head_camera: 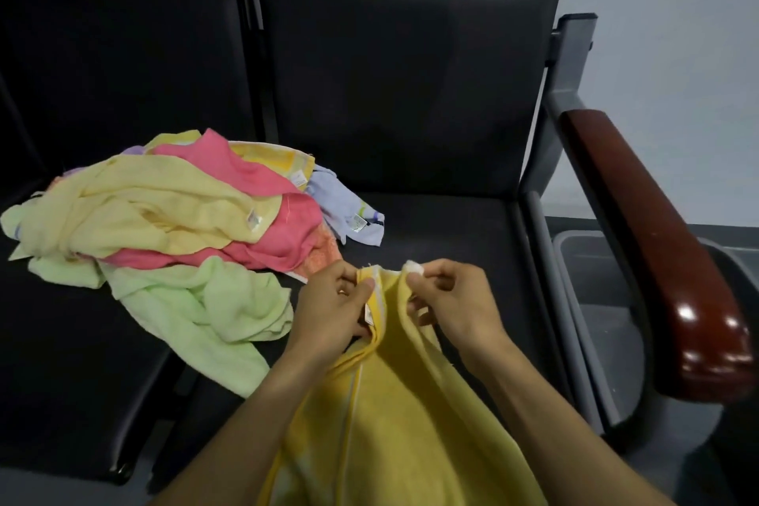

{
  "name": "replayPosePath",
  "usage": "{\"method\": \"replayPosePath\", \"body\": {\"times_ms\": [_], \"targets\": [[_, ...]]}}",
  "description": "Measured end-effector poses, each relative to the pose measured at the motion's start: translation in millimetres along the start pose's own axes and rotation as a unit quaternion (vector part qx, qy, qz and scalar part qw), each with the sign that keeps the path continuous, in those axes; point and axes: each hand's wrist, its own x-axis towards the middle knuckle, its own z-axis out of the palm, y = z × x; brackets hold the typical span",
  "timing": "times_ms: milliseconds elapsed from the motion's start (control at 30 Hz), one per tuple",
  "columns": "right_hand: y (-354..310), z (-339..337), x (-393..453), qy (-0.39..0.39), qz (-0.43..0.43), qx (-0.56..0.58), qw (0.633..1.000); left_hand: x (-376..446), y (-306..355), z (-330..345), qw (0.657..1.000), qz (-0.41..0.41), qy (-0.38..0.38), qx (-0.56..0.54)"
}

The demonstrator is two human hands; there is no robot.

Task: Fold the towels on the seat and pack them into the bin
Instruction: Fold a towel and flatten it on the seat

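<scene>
Yellow terry towel point(394, 415) hangs bunched, pinched by left hand point(336, 308) and right hand point(447, 300).

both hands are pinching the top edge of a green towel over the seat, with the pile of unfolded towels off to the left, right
Not quite: the towel pinched by the left hand and right hand is yellow, not green, as the head view shows. The rest holds: both hands grip its top edge over the seat, and the pile of unfolded towels lies to the left.

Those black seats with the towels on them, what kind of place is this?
Probably a waiting area: joined black padded seats in a row, a glossy brown wooden armrest on a grey metal frame, and a plain white wall.
</scene>
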Motion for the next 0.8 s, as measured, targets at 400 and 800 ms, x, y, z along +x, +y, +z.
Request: {"method": "replayPosePath", "body": {"times_ms": [400, 800], "targets": [[5, 12, -4, -0.026, -0.024, -0.045, 0.998, -5, 3, 9, 0.993, 0.078, -0.037, 0.085], [17, -5, 4, -0.038, -0.136, -0.29, 0.947, -10, -7, -6, 0.969, 0.173, -0.077, 0.158]]}}
